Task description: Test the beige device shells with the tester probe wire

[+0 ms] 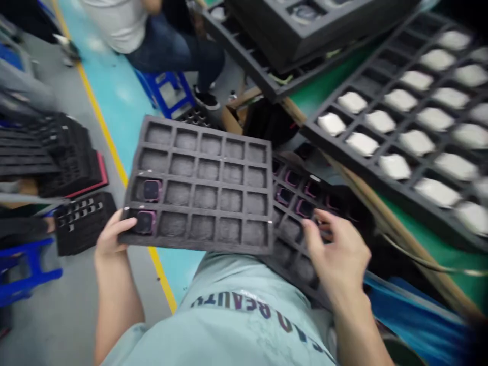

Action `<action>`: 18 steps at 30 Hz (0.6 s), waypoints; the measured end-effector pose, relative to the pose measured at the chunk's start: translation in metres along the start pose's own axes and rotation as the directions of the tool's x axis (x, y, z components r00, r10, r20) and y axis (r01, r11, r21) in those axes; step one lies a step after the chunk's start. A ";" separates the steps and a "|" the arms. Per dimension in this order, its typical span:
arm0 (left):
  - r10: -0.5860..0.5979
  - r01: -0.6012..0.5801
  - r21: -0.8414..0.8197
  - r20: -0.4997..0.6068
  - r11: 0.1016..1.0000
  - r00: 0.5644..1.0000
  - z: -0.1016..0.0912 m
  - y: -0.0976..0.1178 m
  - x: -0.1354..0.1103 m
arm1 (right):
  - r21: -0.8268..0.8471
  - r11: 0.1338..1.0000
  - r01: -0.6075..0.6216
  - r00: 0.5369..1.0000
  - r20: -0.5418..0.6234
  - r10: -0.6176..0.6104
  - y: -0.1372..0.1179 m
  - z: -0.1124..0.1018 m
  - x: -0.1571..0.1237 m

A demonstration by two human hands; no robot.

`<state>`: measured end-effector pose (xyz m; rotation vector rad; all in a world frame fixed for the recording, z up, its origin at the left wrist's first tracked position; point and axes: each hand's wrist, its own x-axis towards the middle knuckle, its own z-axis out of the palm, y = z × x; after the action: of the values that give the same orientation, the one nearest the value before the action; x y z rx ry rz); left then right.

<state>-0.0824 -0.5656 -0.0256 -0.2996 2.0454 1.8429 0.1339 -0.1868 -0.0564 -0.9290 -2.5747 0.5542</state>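
light foam, held by one corner

my left hand [112, 236] is clamped on the near left corner of the dark grey foam tray [198, 246], thumb on top, fingers hidden beneath. the tray hangs tilted in the air above my lap, and i place everything else from it. in its left column sit two pink-framed square watch bodies [152, 190], one right by my thumb; its other pockets are bare. under its right edge lies a second dark foam tray [285, 239], with further pink-framed pieces [292, 179] in the pockets just right of the held tray. my right hand [339, 254] hovers over that lower tray, fingers curled down; whether they pinch a piece i cannot tell, as the blur hides it.

i judge the foam light, soft and a bit floppy. gripped at one corner it could sag and twist, so a hold along the long edge or under the middle would be steadier. the watch bodies look smooth and loose in their pockets, so a tilt could tip them out. i would take them by the frame sides, not the glass face.

beyond the held tray's far edge a seated person [168, 46] is on a blue stool [168, 89].
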 end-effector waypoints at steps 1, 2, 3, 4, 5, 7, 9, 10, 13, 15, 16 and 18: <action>0.010 -0.010 -0.011 0.002 1.000 1.000 -0.004 -0.002 -0.001 | 0.185 0.958 0.220 0.968 0.077 -0.238 -0.033 0.005 -0.001; 0.019 -0.019 -0.015 0.009 1.000 1.000 -0.006 -0.003 -0.002 | 0.352 0.845 0.403 0.872 0.131 -0.471 -0.069 0.011 -0.002; 0.031 -0.031 -0.016 0.021 0.999 0.999 -0.008 -0.002 -0.005 | 0.457 0.708 0.539 0.741 0.143 -0.656 -0.106 0.018 -0.002; 0.042 -0.042 -0.018 0.042 0.999 0.998 -0.008 -0.001 -0.008 | 0.508 0.578 0.639 0.597 0.147 -0.789 -0.143 0.025 -0.001; 0.055 -0.054 -0.019 0.066 0.998 0.996 -0.008 0.001 -0.012 | 0.534 0.453 0.714 0.455 0.137 -0.880 -0.177 0.032 0.000; 0.087 -0.085 -0.025 0.116 0.996 0.989 -0.007 0.006 -0.021 | 0.560 0.272 0.782 0.229 0.147 -0.962 -0.228 0.043 0.007; 0.122 -0.118 -0.038 0.151 0.992 0.981 -0.008 0.009 -0.028 | 0.570 0.189 0.799 0.104 0.179 -0.978 -0.256 0.050 0.014; 0.134 -0.128 -0.045 0.167 0.991 0.977 -0.009 0.009 -0.030 | 0.573 0.170 0.802 0.064 0.200 -0.978 -0.262 0.050 0.017; 0.141 -0.132 -0.056 0.209 0.990 0.968 -0.012 0.008 -0.032 | 0.573 0.167 0.802 0.009 0.269 -0.963 -0.268 0.047 0.022; 0.128 -0.117 -0.060 0.237 0.991 0.963 -0.012 0.006 -0.030 | 0.586 0.169 0.792 -0.013 0.292 -0.956 -0.269 0.043 0.026; 0.120 -0.108 -0.063 0.249 0.992 0.961 -0.012 0.006 -0.028 | 0.609 0.166 0.775 -0.025 0.291 -0.956 -0.268 0.041 0.030; 0.104 -0.087 -0.076 0.271 0.993 0.957 -0.014 0.004 -0.025 | 0.683 0.180 0.708 -0.023 0.276 -0.961 -0.258 0.035 0.043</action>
<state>-0.0637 -0.5811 -0.0105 0.0401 1.8426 1.8893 -0.0486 -0.3497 0.0420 1.4098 -2.7155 0.9709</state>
